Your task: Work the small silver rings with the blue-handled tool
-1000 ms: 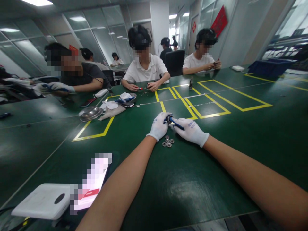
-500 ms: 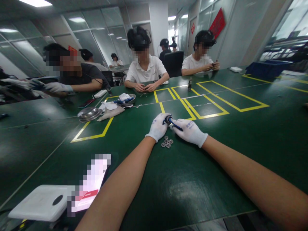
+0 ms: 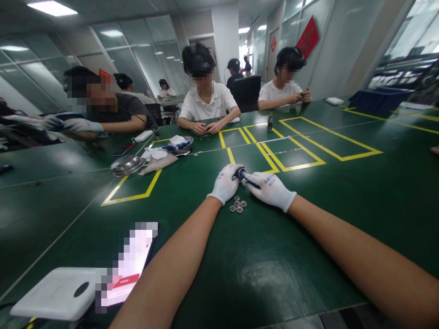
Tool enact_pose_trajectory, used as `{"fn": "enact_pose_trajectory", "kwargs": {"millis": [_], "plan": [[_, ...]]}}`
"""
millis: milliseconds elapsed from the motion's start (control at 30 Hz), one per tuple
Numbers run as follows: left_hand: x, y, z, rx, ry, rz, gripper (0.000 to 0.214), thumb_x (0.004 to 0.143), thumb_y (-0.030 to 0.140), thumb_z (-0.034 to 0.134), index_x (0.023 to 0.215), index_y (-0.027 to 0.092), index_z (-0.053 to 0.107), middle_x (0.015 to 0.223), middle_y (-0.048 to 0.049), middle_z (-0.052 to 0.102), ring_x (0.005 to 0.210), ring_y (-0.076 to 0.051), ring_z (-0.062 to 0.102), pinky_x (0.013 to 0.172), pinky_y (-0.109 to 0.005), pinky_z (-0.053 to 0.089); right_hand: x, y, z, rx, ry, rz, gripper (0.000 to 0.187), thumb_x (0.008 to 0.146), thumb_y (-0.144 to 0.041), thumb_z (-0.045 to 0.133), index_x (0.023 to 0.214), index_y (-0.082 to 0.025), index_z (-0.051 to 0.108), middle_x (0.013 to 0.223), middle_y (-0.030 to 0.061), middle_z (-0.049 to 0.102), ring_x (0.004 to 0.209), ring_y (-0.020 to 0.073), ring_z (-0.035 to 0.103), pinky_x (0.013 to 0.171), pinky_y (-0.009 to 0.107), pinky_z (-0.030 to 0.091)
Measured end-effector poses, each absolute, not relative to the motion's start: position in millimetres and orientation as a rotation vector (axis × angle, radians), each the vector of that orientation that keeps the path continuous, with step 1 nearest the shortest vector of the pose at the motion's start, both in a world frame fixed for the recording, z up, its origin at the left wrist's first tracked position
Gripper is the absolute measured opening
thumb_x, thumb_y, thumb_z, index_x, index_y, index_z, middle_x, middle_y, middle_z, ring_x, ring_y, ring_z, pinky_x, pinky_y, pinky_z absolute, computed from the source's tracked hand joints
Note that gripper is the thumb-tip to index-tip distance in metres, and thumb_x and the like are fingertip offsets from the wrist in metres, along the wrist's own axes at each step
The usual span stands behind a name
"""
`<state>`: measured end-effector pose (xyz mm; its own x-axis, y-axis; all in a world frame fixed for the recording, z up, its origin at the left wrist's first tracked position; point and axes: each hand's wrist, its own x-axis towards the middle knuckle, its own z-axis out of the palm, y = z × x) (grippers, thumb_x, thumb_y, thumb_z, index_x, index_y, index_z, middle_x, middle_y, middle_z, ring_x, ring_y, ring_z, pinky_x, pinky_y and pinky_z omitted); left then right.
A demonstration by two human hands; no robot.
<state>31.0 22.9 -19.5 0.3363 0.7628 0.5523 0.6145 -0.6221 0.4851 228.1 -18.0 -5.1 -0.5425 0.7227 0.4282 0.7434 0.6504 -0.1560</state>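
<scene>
My left hand (image 3: 224,183), in a white glove with dark blue on the finger side, is closed around a small dark round part (image 3: 239,173). The part has a ring-like end that faces up. From the other side my right hand (image 3: 270,189), gloved alike, reaches in with its fingers closed and a blue fingertip at the part's edge. What the right fingers pinch, if anything, is hidden. Just below the hands several small metal discs (image 3: 237,204) with raised centres lie in a cluster on the green table (image 3: 254,256).
A phone (image 3: 128,269) and a white flat device (image 3: 55,292) lie near my left forearm. Metal bowls (image 3: 127,165) and cloths (image 3: 158,163) stand farther left. Yellow tape outlines (image 3: 302,164) and a small dark bottle (image 3: 270,122) are ahead. Several people sit across the table.
The view has shifted slightly, so everything sits a little lower in the picture. Both hands keep nearly the same hold on the round part, and the discs lie as before.
</scene>
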Motion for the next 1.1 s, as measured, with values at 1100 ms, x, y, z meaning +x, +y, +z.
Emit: {"fn": "enact_pose_trajectory", "kwargs": {"millis": [1100], "plan": [[31.5, 22.2, -21.7, 2.461, 1.288, 1.096, 0.043, 0.085, 0.006, 0.060, 0.125, 0.019, 0.067, 0.125, -0.0107, 0.068, 0.119, -0.025, 0.062, 0.112, -0.043, 0.049, 223.7, -22.1, 2.0, -1.054, -2.323, 0.191, 0.022, 0.102, -0.025, 0.051, 0.100, -0.019, 0.072, 0.100, 0.0075, 0.076, 0.089, 0.0200, 0.070, 0.083, 0.030, 0.050]]}}
